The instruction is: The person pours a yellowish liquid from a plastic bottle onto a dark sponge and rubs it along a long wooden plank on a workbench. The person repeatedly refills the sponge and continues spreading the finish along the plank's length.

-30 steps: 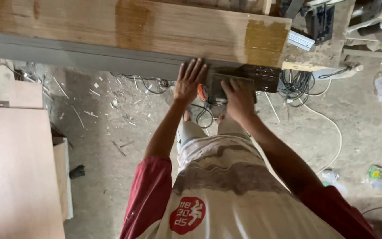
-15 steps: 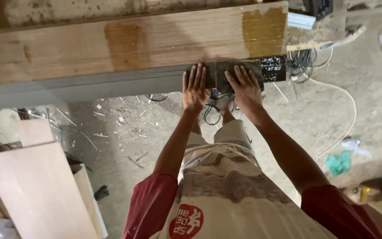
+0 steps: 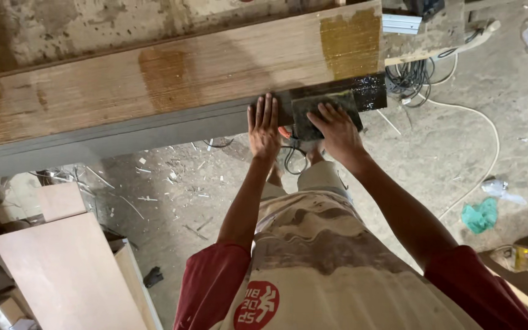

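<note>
At twelve o'clock on the plywood board's [image 3: 172, 73] grey edge, my right hand [image 3: 336, 129] now presses the dark pad [image 3: 322, 105] flat, fingers spread; my left hand [image 3: 264, 127], shifted closer, rests open alongside.

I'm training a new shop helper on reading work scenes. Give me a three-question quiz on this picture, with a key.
1. True or false: both hands press on the grey edge of the plank.
2. What lies under the right hand? A) a dark pad B) a hammer C) a saw
3. Which hand lies flat on the bare grey edge strip, with nothing under it?

Key:
1. True.
2. A, the dark pad.
3. The left hand.
</note>
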